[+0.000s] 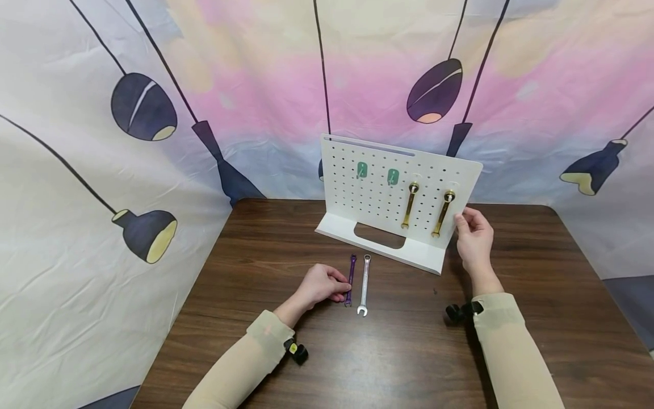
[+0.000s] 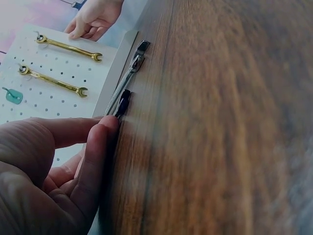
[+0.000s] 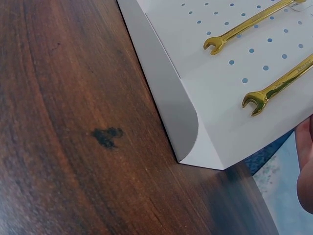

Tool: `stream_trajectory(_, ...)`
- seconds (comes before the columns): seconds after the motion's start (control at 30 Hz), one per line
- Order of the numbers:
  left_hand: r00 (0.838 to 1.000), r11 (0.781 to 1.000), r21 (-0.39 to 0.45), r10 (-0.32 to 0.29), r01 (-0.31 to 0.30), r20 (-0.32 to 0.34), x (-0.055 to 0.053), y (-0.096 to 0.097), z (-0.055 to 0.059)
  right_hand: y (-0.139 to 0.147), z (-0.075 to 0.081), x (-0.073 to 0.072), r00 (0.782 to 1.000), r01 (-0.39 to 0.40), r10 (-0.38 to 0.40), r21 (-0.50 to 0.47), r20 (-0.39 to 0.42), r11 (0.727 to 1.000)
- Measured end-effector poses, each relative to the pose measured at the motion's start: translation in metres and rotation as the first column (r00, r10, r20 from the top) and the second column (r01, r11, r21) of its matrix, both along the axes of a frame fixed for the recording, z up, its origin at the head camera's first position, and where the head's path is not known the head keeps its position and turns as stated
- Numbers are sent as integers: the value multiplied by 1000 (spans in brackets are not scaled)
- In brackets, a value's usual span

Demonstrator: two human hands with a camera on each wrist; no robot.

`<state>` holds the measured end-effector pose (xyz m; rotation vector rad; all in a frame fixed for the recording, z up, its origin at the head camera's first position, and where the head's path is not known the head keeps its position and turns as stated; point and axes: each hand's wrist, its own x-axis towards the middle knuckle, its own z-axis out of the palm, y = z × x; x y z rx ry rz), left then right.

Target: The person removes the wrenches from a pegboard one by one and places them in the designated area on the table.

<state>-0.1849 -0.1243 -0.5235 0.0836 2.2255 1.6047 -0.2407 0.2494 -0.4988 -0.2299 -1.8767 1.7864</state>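
Thumb and fingers of my left hand (image 1: 319, 284) pinch a purple combination wrench (image 1: 352, 269) near its lower end, low over the table. Just right of it lies a silver combination wrench (image 1: 365, 287), open end toward me. A white pegboard stand (image 1: 375, 207) is upright behind them, turned at an angle. My right hand (image 1: 475, 241) holds the board's right edge, thumb on the front, fingers partly hidden behind. Two gold wrenches, an inner one (image 1: 409, 209) and an outer one (image 1: 442, 217), hang from hooks on the board, open ends down.
Two hooks with green backings, one on the left (image 1: 362, 168) and one nearer the middle (image 1: 393, 177), bear no wrench. The stand's white base (image 1: 334, 225) has a wide cutout. Under everything is a dark wooden table (image 1: 398, 352), with a lamp-patterned cloth (image 1: 286, 79) behind.
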Motion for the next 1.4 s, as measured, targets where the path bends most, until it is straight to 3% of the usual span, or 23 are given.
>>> stream_trajectory(0.43, 999, 997, 78, -14, 10, 52, -1, -4, -1, 0, -1, -1, 1000, -2, 2, -3, 10, 1000)
stream_trajectory(0.7, 997, 991, 134, -24, 14, 77, -1, -6, 4, 0, -2, -1, 1000, -4, 4, -13, 2, 1000)
stream_trajectory(1.13, 1000, 984, 179, -16, 19, -19, -18, 3, 13, 1, -3, -2, 1000, 2, -2, -6, 9, 1000)
stream_trajectory(1.4, 996, 975, 211, -51, 67, -79, -24, 20, 15, -2, 6, 3, 1000, -2, 2, 37, 22, 999)
